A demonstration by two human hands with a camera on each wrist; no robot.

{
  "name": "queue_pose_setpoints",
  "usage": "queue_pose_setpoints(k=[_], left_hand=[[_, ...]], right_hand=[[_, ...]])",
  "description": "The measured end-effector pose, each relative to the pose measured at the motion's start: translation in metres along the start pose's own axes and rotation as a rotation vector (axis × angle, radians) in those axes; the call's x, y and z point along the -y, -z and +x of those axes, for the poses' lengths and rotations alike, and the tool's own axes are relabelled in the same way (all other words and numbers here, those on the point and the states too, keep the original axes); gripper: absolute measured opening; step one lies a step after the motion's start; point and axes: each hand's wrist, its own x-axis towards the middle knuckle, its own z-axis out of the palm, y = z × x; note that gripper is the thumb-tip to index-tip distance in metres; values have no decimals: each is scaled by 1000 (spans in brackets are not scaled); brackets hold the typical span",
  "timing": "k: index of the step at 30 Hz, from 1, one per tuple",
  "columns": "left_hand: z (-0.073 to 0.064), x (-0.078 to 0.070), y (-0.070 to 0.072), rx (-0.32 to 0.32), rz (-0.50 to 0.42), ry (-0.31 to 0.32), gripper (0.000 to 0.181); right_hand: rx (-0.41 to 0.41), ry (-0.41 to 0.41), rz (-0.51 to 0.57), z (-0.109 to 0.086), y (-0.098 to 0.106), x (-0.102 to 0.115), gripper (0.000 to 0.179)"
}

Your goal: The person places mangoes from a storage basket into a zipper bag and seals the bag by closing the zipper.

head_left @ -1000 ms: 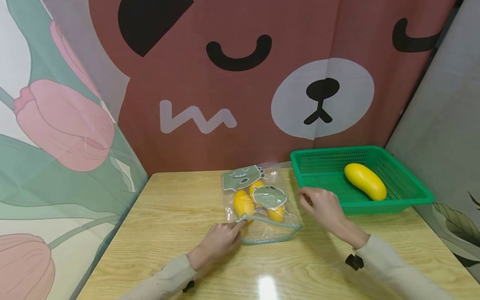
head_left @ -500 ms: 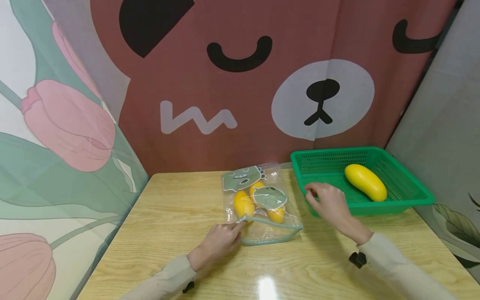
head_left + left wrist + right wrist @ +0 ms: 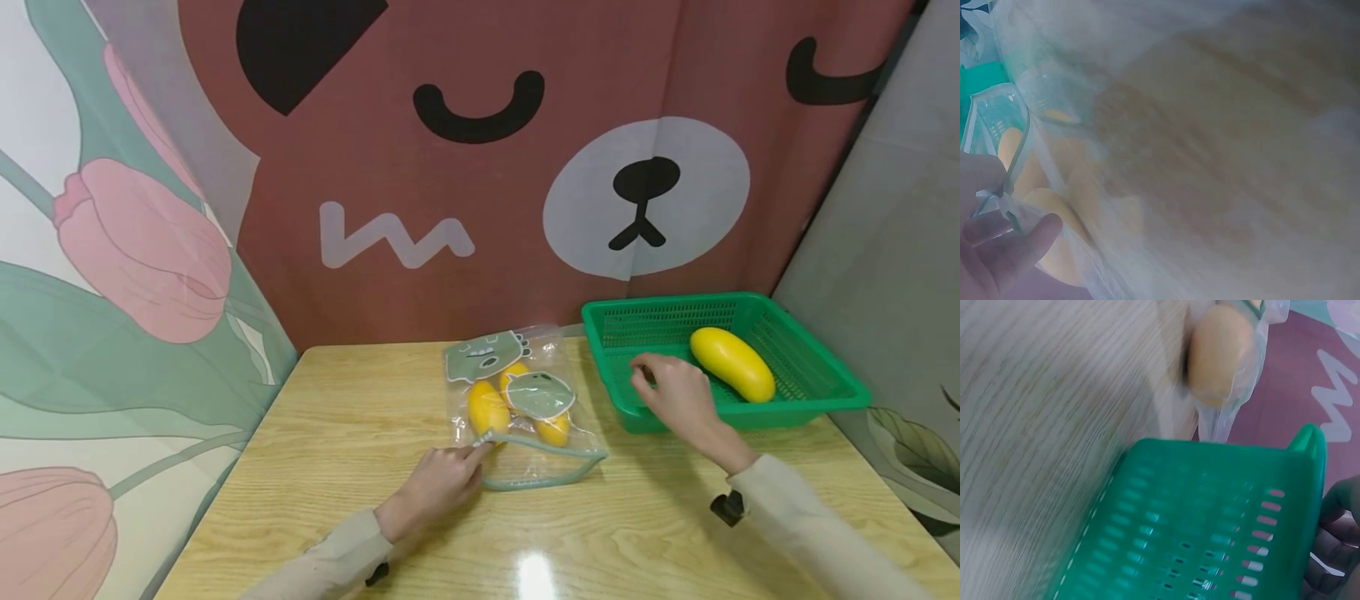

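Three yellow fruits sit inside the clear bag, which lies on the table in the head view. Left hand is at the bag's near left corner, pinching the rim! Right of the bag stands the green basket, one big yellow fruit lying in it, and over its near left rim hangs the right hand, fingers loosely curled, nothing visible in them. Behind the bag, a bear-face curtain. Over to the left wrist: thumb and finger nip the bag's edge, fruit showing inside, basket beyond, the rest a blur. Right wrist: bag past the basket's slotted wall, curled fingers just beside the rim; touching it or not, I can't tell.
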Motion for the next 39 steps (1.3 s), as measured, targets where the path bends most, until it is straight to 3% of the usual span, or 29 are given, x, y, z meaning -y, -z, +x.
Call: queue_pose_setpoints(k=[19,30,39], left_hand=[[0,-1,2,31,-32,12,35],[0,0,1,42,-3,13,38],[0,0,1,44,4,13,37]], right_hand=[[90,-59,-29,-4,5,-28,11],[97,-66,-48,-5,9,-34,9],[132,-108,-64,-8,13,-52,12]])
